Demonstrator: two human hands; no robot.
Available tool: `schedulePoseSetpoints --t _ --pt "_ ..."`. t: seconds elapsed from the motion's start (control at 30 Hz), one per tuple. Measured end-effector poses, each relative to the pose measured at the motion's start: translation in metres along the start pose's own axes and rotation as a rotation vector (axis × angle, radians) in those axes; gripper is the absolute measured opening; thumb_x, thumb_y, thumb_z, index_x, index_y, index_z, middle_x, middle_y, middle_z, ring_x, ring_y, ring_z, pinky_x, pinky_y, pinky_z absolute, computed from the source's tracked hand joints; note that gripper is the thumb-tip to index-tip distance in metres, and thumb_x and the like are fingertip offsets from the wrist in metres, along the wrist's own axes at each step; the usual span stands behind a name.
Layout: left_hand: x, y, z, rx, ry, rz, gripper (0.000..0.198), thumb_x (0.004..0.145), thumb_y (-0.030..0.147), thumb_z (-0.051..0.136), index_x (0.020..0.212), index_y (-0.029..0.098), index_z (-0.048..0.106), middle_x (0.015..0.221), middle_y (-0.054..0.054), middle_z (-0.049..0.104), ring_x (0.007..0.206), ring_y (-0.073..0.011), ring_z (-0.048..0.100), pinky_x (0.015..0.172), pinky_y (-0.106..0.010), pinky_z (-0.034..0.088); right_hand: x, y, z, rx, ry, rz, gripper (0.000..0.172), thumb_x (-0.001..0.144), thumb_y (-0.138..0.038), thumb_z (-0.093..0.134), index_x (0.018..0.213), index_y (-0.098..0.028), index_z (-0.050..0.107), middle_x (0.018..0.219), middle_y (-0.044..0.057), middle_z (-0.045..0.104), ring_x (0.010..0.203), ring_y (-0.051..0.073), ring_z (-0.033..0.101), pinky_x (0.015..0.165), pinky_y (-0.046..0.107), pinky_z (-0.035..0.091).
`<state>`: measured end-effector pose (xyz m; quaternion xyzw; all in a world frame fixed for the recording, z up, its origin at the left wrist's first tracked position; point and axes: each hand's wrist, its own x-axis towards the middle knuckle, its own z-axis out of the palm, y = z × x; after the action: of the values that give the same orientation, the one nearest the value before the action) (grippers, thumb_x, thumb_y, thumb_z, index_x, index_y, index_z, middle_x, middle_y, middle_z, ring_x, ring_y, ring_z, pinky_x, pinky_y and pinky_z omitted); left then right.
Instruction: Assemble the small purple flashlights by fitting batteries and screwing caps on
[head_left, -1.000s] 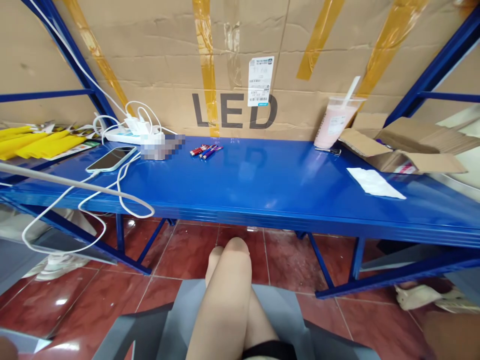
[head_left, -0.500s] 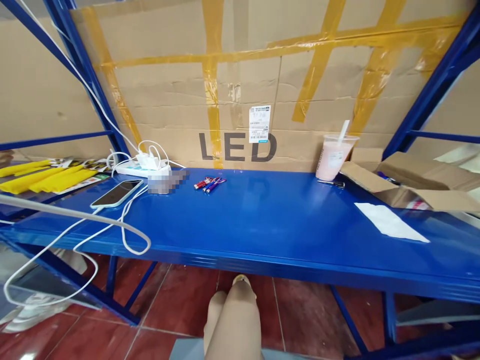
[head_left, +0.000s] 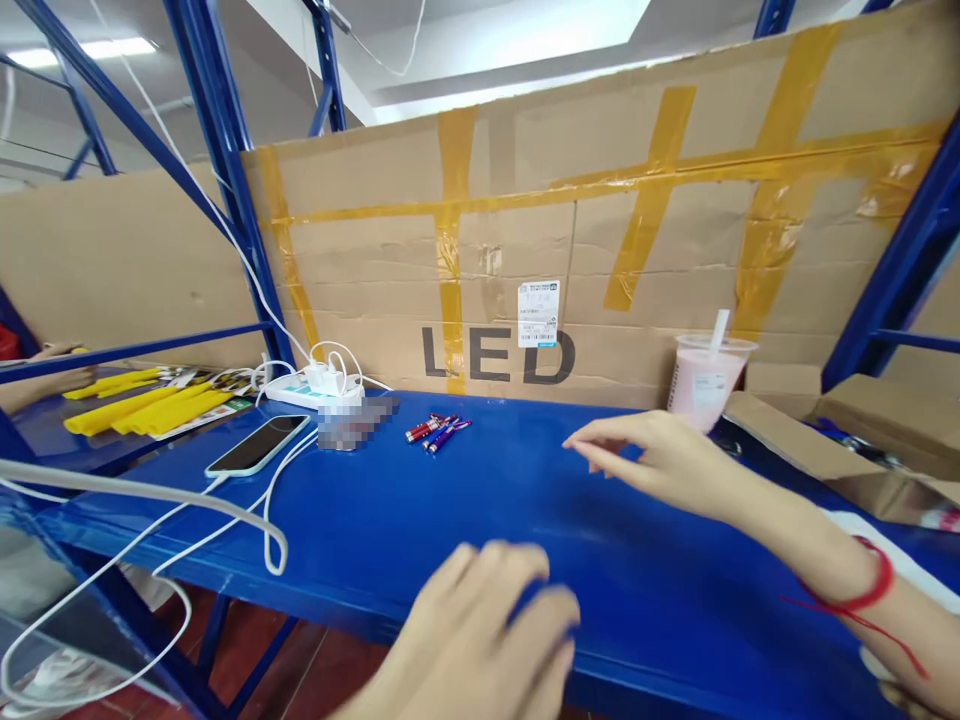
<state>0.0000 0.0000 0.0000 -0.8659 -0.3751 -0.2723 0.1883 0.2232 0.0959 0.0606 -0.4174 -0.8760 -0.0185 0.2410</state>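
Observation:
My right hand hovers over the blue table, fingers stretched out to the left and holding nothing; a red string circles its wrist. My left hand is low at the table's front edge, blurred, fingers loosely bent and apart, with nothing seen in it. Three small red and purple batteries lie on the table left of my right hand's fingertips. A pink drink cup with a straw stands just behind my right hand.
A phone on a white cable and a power strip lie at the left. Yellow items and another person's arm are at the far left. An open cardboard box is at the right, and a taped "LED" carton is behind.
The view has tilted up from the floor and my knees to the table and carton. Both my hands have come into view over the table.

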Motion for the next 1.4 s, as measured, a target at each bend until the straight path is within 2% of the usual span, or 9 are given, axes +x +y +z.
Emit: schedulePoseSetpoints --t 0.13,0.2,0.3,0.43,0.63,0.87,1.0,1.1,1.4 --pt "0.086 -0.055 0.02 0.119 -0.387 -0.378 0.025 0.088 0.027 0.048 0.111 0.021 0.053 0.115 -0.008 0.055 0.11 -0.0247 0.05 0.091 -0.038 0.042 0.019 0.014 0.025 -0.143 -0.106 -0.041 0.025 0.087 -0.026 0.044 0.091 -0.025 0.068 0.081 -0.001 0.071 0.071 0.017 0.065 0.061 0.025 0.045" --pt "0.111 -0.087 0.036 0.173 -0.471 -0.556 0.029 0.083 0.026 0.058 0.108 0.011 0.056 0.111 -0.014 0.057 0.105 -0.0284 0.054 0.084 -0.041 0.046 0.019 0.019 0.031 -0.158 -0.148 -0.027 0.025 0.087 -0.026 0.044 0.091 -0.025 0.068 0.081 -0.001 0.071 0.072 0.017 0.065 0.061 0.026 0.044" --pt "0.118 -0.122 0.056 0.202 -0.553 -0.693 0.024 0.088 0.028 0.054 0.106 0.013 0.057 0.107 -0.008 0.059 0.096 -0.0207 0.058 0.082 -0.041 0.048 0.014 0.027 0.036 -0.128 -0.167 0.011 0.024 0.088 -0.026 0.043 0.09 -0.025 0.068 0.078 -0.002 0.071 0.072 0.017 0.065 0.061 0.026 0.043" --pt "0.103 -0.142 0.066 0.177 -0.593 -0.731 0.023 0.087 0.029 0.055 0.104 0.013 0.058 0.107 -0.008 0.06 0.096 -0.0204 0.059 0.083 -0.041 0.048 0.008 0.031 0.04 -0.117 -0.153 0.021 0.024 0.087 -0.024 0.044 0.089 -0.024 0.067 0.079 -0.002 0.071 0.073 0.018 0.065 0.064 0.027 0.044" --pt "0.097 -0.132 0.07 -0.026 -0.485 -0.602 0.016 0.07 0.018 0.066 0.085 0.014 0.067 0.089 -0.012 0.067 0.092 -0.0297 0.061 0.075 -0.037 0.045 0.006 0.018 0.049 -0.041 -0.011 -0.045 0.024 0.089 -0.023 0.043 0.098 -0.024 0.065 0.093 -0.001 0.07 0.08 0.016 0.065 0.071 0.027 0.046" --pt "0.095 -0.087 0.096 -0.453 -0.362 -0.249 0.018 0.075 0.034 0.062 0.089 0.026 0.071 0.087 0.001 0.069 0.069 -0.0165 0.059 0.058 -0.024 0.039 0.001 0.026 0.063 -0.058 -0.002 0.01 0.047 0.085 -0.044 0.052 0.125 -0.019 0.051 0.122 0.01 0.056 0.116 0.027 0.048 0.096 0.041 0.037" --pt "0.095 -0.081 0.103 -0.541 -0.256 -0.215 0.013 0.076 0.03 0.063 0.085 0.027 0.072 0.083 0.001 0.068 0.067 -0.0158 0.056 0.06 -0.024 0.037 -0.001 0.034 0.07 0.056 -0.13 -0.03 0.032 0.089 -0.045 0.046 0.1 -0.022 0.066 0.106 0.006 0.063 0.099 0.023 0.056 0.087 0.038 0.041" --pt "0.095 -0.085 0.106 -0.604 -0.152 -0.216 0.009 0.074 0.027 0.066 0.081 0.026 0.072 0.078 0.002 0.068 0.063 -0.0137 0.053 0.059 -0.023 0.036 0.001 0.036 0.074 0.16 -0.107 0.005 0.03 0.089 -0.042 0.048 0.087 -0.02 0.068 0.095 0.004 0.066 0.089 0.02 0.058 0.081 0.033 0.042" --pt "0.094 -0.08 0.107 -0.656 -0.07 -0.232 0.018 0.069 0.022 0.069 0.06 0.017 0.053 0.06 0.005 0.053 0.054 -0.0098 0.044 0.052 -0.02 0.03 0.003 0.031 0.081 0.698 -0.104 0.225 0.027 0.078 -0.04 0.059 0.076 -0.019 0.042 0.068 -0.001 0.059 0.053 0.011 0.054 0.05 0.023 0.042"
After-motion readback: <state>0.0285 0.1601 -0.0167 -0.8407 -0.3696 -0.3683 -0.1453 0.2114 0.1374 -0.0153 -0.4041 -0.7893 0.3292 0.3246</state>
